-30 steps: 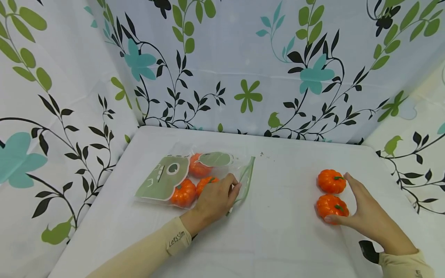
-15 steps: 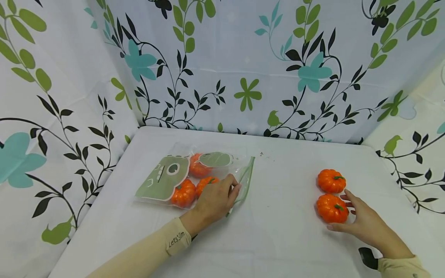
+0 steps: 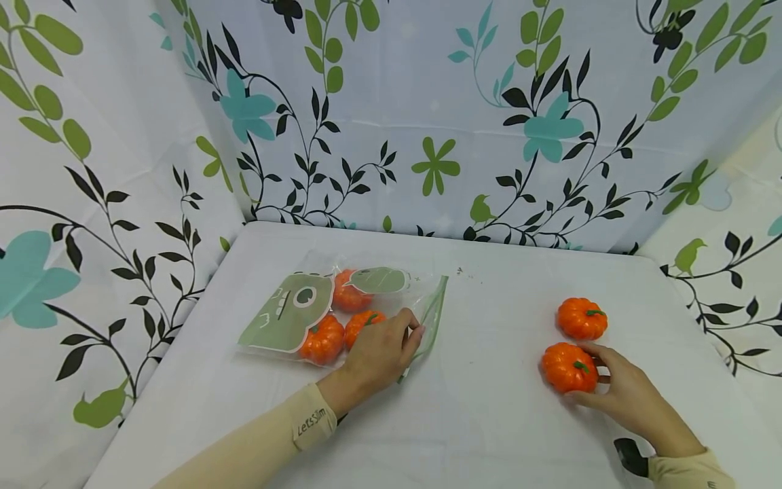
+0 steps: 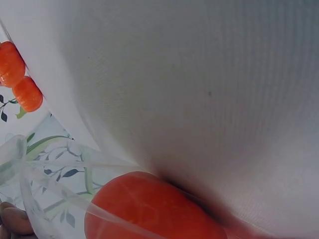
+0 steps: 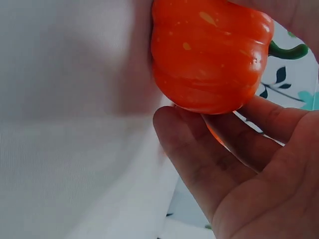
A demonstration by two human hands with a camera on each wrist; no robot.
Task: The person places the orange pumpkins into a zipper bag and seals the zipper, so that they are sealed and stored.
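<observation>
1 pumpkin (image 3: 568,367) is gripped between the thumb and fingers of the right hand (image 3: 632,394), at 10 o'clock from the palm; the other pumpkin (image 3: 582,318) lies just beyond it at 12 o'clock. The bag (image 3: 281,316) is pinched near its mouth by the left hand (image 3: 380,350), whose fingertips are partly hidden from the head view and cut off at 8 o'clock in the left wrist view. The left forearm is extended from 7 o'clock, the right from 5.

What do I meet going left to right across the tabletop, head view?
Green face print on the clear bag, left hand, the bag's green edge strip, two loose orange pumpkins, right hand.
</observation>
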